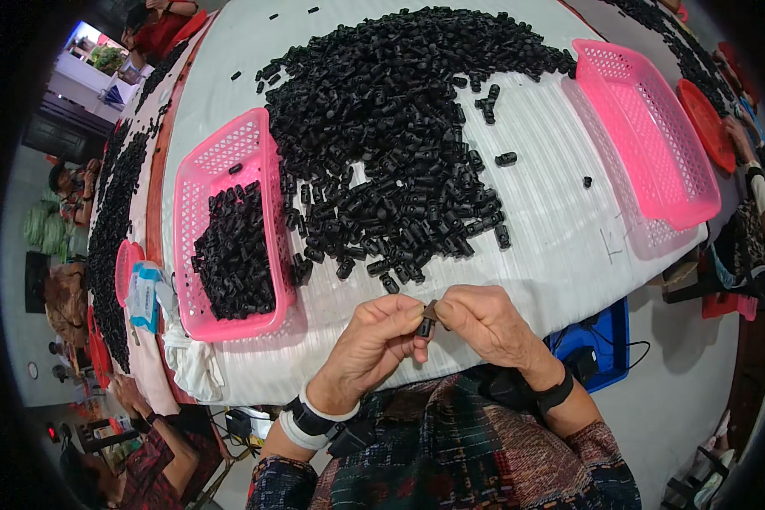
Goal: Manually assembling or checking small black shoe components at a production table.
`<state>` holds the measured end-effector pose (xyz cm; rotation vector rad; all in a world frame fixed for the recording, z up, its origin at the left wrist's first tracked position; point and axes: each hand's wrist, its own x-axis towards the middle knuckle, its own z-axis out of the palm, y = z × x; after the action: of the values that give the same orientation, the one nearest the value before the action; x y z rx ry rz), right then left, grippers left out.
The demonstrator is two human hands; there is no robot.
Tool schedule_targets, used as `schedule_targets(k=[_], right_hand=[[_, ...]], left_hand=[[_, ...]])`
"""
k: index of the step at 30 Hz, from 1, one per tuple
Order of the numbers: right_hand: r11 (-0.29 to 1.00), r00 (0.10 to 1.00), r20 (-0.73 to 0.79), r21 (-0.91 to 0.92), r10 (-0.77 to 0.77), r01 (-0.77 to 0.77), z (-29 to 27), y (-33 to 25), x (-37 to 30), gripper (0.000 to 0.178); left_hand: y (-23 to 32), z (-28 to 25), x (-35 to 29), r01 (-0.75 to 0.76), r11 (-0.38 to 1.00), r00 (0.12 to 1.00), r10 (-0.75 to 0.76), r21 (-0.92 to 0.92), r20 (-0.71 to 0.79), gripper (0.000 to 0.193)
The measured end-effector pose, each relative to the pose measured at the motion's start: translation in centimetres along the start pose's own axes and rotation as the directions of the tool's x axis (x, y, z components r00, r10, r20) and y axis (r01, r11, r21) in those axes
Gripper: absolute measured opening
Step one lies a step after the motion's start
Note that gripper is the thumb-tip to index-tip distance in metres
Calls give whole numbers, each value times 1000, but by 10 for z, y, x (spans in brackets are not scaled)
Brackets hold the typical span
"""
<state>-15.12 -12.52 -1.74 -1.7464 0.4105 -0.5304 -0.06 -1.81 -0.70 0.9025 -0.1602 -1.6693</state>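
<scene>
Close together at the table's near edge, both my hands work on one small piece. My left hand (372,336) is closed, pinching a small black plastic part (425,326) between thumb and fingers. Against the top of that part my right hand (489,325) is also closed, with a small brownish flat piece (431,309) at its fingertips; its exact kind is too small to tell. Just beyond my hands spreads a large heap of similar black plastic parts (382,144). On the left, a pink basket (285,255) holds many black parts (234,263).
A second pink basket (688,178) stands at the table's right edge. White cloth (191,361) and a blue-and-white packet (144,297) lie at left. Below the table's right edge is a blue crate (610,344). Other people sit at neighbouring tables on both sides.
</scene>
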Motion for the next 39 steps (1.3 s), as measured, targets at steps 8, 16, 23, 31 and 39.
schedule_targets(k=[8, 16, 23, 31, 39], right_hand=[[993, 998, -3, -99, -63, 62, -1, -3, -1, 26], [853, 863, -232, -399, -448, 336, 4, -15, -9, 36], [636, 720, -183, -642, -670, 428, 18, -15, -9, 34], [501, 643, -108, -728, -758, 468, 15, -24, -15, 27], [547, 649, -62, -603, -758, 581, 21, -34, -23, 18]], left_hand=[[0, 2, 2, -9, 1000, 999, 9, -11, -41, 14], [-1, 9, 1, -5, 999, 997, 1, -53, -72, 17], [-3, 17, -5, -49, 997, 999, 48, -52, -19, 19], [-3, 26, -15, -69, 998, 997, 69, 10, -32, 14], [5, 18, -27, -152, 986, 983, 158, 69, -91, 14]])
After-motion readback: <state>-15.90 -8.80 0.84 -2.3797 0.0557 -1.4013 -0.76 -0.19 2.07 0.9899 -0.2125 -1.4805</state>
